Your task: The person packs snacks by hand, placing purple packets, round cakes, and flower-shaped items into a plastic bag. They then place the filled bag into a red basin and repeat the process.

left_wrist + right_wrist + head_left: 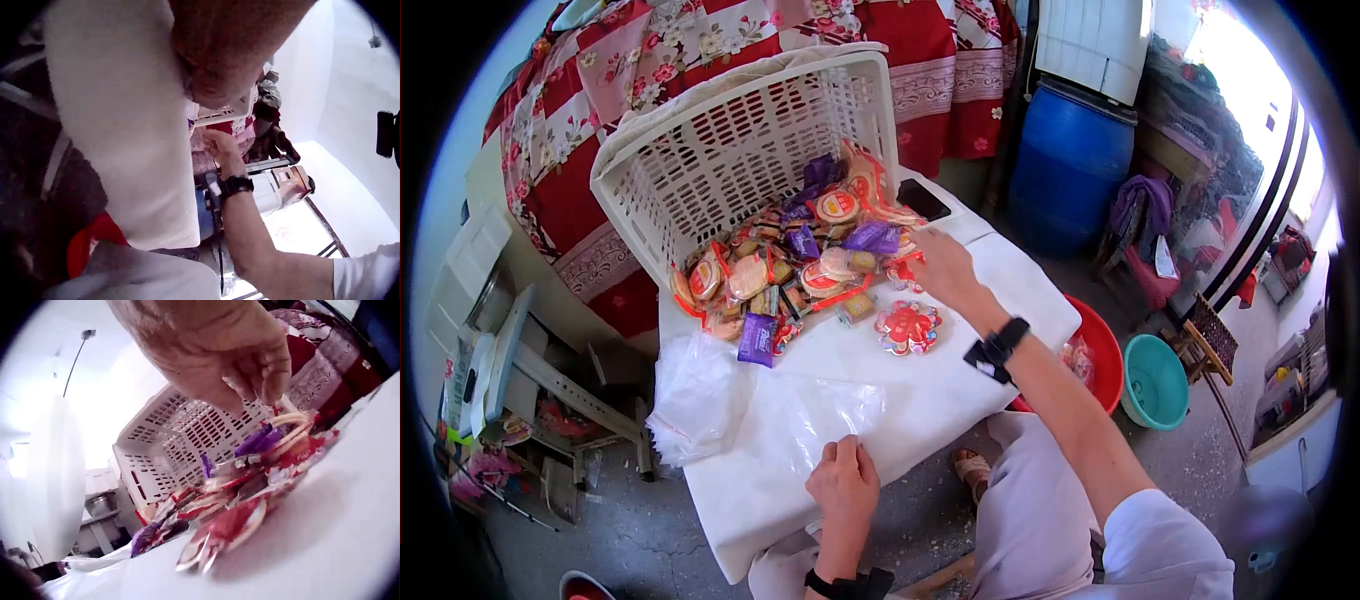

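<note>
The left hand (pixel 845 482) has its fingers curled at the near edge of a clear plastic bag (pixel 825 405) lying flat on the white table, and pinches that edge. Over the right side of the snack pile is the right hand (pixel 948 268), fingers bent downward; the right wrist view shows this hand (pixel 219 359) above the packets with a gap between thumb and fingers. Wrapped snacks spill from a tipped white basket (pixel 700 150), among them a purple packet (pixel 757 339). A red flower-shaped packet (pixel 908 327) lies apart, nearer the body.
More clear bags (pixel 695 395) lie at the table's left. A dark phone (pixel 924 199) rests beside the basket. Right of the table stand a red basin (pixel 1100 345), a green basin (pixel 1156 382) and a blue barrel (pixel 1068 168). The table's near edge (pixel 800 545) is close to the knees.
</note>
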A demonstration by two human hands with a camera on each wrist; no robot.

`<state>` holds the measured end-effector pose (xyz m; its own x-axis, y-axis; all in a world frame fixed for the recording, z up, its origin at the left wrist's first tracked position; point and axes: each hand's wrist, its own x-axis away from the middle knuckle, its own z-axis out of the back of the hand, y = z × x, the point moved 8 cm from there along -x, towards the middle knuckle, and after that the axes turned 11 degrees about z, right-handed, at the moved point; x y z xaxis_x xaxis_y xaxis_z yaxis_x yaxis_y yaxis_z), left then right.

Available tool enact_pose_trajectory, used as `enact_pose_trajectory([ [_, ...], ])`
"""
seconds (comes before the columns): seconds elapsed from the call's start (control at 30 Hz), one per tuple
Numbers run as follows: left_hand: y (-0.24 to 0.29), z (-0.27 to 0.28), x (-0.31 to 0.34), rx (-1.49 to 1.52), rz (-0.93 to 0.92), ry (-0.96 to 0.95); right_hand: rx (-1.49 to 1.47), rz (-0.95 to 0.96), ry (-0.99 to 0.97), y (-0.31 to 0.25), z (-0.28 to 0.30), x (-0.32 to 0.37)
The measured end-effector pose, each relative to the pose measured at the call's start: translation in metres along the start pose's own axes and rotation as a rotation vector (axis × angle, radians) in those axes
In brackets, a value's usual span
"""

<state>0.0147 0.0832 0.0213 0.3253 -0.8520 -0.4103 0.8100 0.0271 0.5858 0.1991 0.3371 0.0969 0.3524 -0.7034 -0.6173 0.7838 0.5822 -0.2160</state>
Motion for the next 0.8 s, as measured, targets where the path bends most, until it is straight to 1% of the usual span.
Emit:
enact_pose_trajectory([
  [0.03, 0.001, -0.001, 0.001, -0.035, -0.002, -0.004, 0.02, 0.162, 0.07, -0.01, -0.002, -0.018],
  [0.07, 0.002, -0.002, 0.001, -0.072, -0.006, -0.008, 0.019, 0.163, 0.069, -0.009, -0.01, -0.035],
  [0.13, 0.002, -0.001, 0.002, -0.052, 0.013, -0.003, 0.012, 0.247, -0.106, -0.02, -0.039, -0.062],
  [0.17, 0.0, -0.001, 0.001, -0.031, 0.03, 0.001, 0.008, 0.25, -0.104, -0.024, -0.041, -0.069],
  [0.23, 0.0, -0.002, 0.001, -0.049, 0.006, 0.003, 0.134, 0.203, -0.315, -0.026, -0.058, -0.077],
  [0.27, 0.0, -0.002, 0.001, -0.061, -0.02, 0.001, 0.13, 0.205, -0.318, -0.027, -0.059, -0.082],
  [0.33, 0.001, -0.002, 0.0, -0.06, -0.011, -0.002, 0.183, 0.322, -0.44, -0.039, -0.064, -0.086],
  [0.37, 0.001, -0.002, 0.0, -0.056, -0.009, -0.006, 0.168, 0.288, -0.469, -0.035, -0.059, -0.083],
  [0.4, 0.001, -0.002, 0.001, -0.051, -0.007, -0.004, 0.173, 0.291, -0.471, -0.034, -0.061, -0.078],
  [0.47, 0.001, -0.003, 0.0, -0.054, -0.016, 0.001, 0.157, 0.301, -0.386, -0.027, -0.059, -0.07],
  [0.5, 0.002, -0.003, 0.0, -0.047, -0.02, 0.006, 0.037, 0.21, -0.453, -0.021, -0.061, -0.059],
  [0.53, 0.002, -0.002, 0.0, -0.032, -0.01, 0.006, 0.044, 0.21, -0.449, -0.017, -0.06, -0.049],
  [0.6, 0.0, -0.001, -0.001, -0.013, -0.002, 0.006, -0.068, 0.288, -0.311, -0.021, -0.05, -0.032],
  [0.63, -0.001, -0.002, -0.001, 0.012, -0.008, 0.014, -0.061, 0.327, -0.283, -0.033, -0.03, -0.021],
  [0.67, -0.001, -0.001, 0.001, 0.038, -0.012, 0.018, -0.058, 0.324, -0.289, -0.044, -0.015, -0.014],
  [0.73, -0.001, 0.002, 0.001, 0.07, 0.012, 0.007, -0.013, -0.061, -0.174, -0.027, 0.009, -0.001],
  [0.77, -0.002, 0.004, 0.0, 0.097, 0.035, 0.003, 0.067, -0.072, -0.107, -0.028, 0.023, 0.008],
  [0.8, -0.003, 0.004, 0.0, 0.098, 0.046, -0.008, 0.066, -0.077, -0.122, -0.035, 0.033, 0.02],
])
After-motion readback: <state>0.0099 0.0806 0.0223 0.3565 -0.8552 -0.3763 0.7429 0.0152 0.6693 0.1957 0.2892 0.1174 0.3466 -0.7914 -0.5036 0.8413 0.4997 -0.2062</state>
